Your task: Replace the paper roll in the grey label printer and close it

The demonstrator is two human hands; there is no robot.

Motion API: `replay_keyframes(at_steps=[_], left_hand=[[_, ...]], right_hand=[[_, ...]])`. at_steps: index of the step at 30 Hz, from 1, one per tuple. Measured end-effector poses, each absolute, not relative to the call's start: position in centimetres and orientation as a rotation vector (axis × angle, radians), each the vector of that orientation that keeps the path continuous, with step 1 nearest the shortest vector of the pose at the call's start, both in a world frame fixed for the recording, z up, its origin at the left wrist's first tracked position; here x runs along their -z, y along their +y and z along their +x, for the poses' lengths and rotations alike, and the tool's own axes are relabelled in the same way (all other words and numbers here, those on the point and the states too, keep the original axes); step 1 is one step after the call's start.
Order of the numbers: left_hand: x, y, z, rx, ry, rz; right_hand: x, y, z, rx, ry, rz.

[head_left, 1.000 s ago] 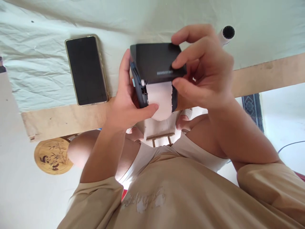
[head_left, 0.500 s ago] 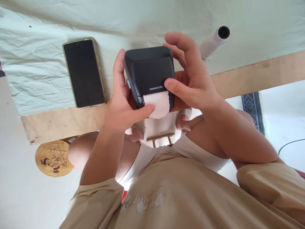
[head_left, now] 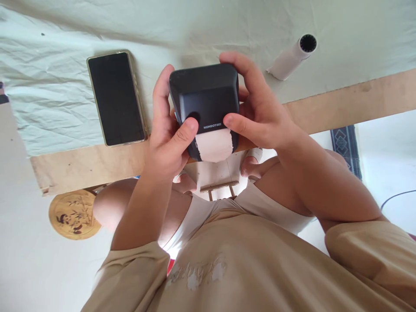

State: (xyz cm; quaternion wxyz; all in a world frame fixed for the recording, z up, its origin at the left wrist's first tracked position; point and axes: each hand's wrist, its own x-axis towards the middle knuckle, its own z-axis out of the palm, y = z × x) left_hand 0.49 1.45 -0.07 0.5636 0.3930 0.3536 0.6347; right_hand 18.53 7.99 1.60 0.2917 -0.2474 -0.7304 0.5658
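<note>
Between my two hands is a black label printer with NIIMBOT lettering near its lower edge. A white paper strip with a ragged edge sticks out of its front. My left hand grips the left side, thumb on the top cover and fingers along the side. On the other side my right hand holds the right edge, its thumb beside the lettering and its index finger over the far corner. The printer is held above the table's near edge; its underside is hidden.
A smartphone with a dark screen lies on the pale green cloth to the left. On the right a white cylinder with a dark open end rests on the cloth. The bare wooden table edge runs below, near a round wooden stool.
My left thumb has moved from the paper strip up onto the printer's cover. My right fingers, lifted before, have closed onto the far right corner. The printer has tilted slightly.
</note>
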Motion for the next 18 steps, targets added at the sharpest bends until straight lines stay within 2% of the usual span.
replay_keyframes(at_steps=[10, 18], left_hand=[[-1.0, 1.4, 1.1, -1.545, 0.746, 0.765], [-0.9, 1.5, 0.6, -1.532, 0.756, 0.73]], right_hand=[[-1.9, 7.9, 18.6, -1.623, -1.884, -0.699], [-1.8, 7.7, 18.4, -1.341, -1.804, -0.821]])
